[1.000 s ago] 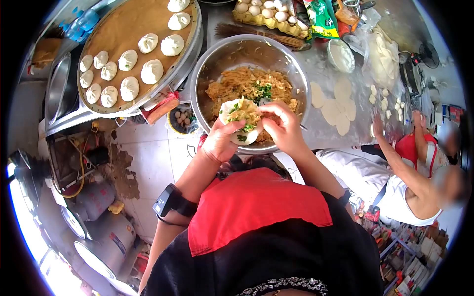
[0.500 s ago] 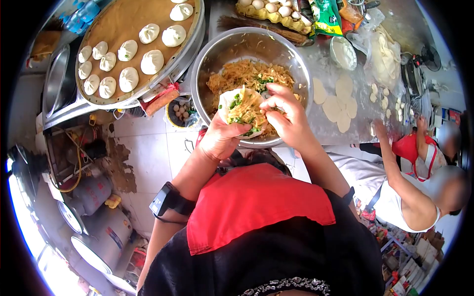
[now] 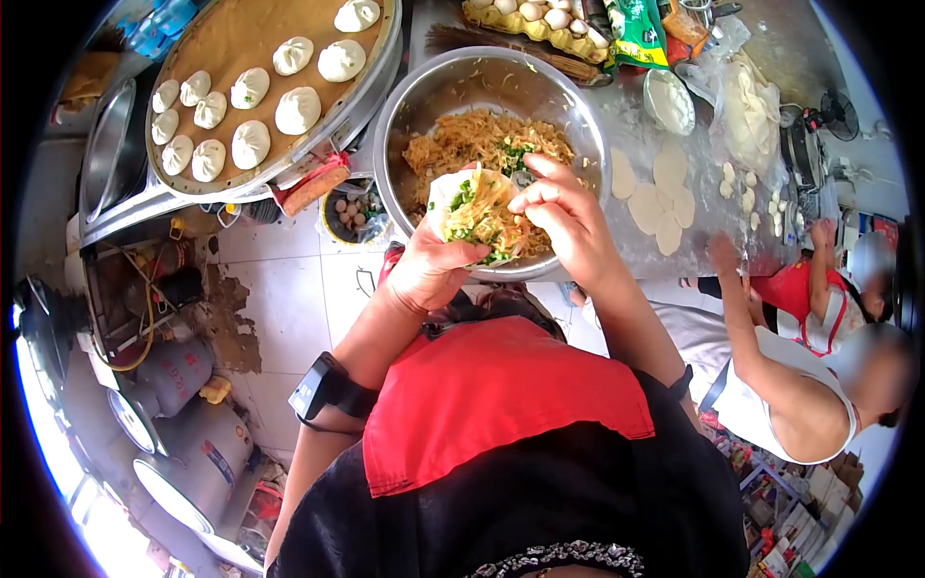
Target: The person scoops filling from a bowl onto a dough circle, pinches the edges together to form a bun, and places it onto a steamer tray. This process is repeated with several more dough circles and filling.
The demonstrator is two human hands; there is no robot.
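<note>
- Steel is dominating the middle of the frame: the big mixing bowl [image 3: 487, 91] is sitting at upper centre, holding the shredded orange filling [image 3: 482, 144] flecked with green.
- Brown cloth is lining the round steamer tray [image 3: 241, 48] at upper left, and shaped buns [image 3: 251, 143] are lying on it in loose rows.
- Grey worktop [image 3: 626, 241] is running off to the upper right, carrying flat rolled wrappers [image 3: 665, 193], small dough lumps, an egg tray [image 3: 525, 14] along the top edge and a small white bowl.
- Another person [image 3: 800, 376] in white at the right edge is reaching an arm toward that worktop; pale floor tiles and metal pots are showing at lower left.
- Compared with a second ago, the dough wrapper [image 3: 445, 193] is standing steeper, its edge now rising around the heaped filling rather than lying flat, so the closing of the bun appears to be getting under way.
- Cupped under it, the left hand [image 3: 429, 275] is grasping the wrapper just in front of the bowl's near rim, at the frame's centre.
- Meanwhile the right hand [image 3: 564, 217] is sitting higher than before, its fingertips [image 3: 525, 197] pinching at the wrapper's right edge and pressing against the filling; no tool is visible in it.
</note>
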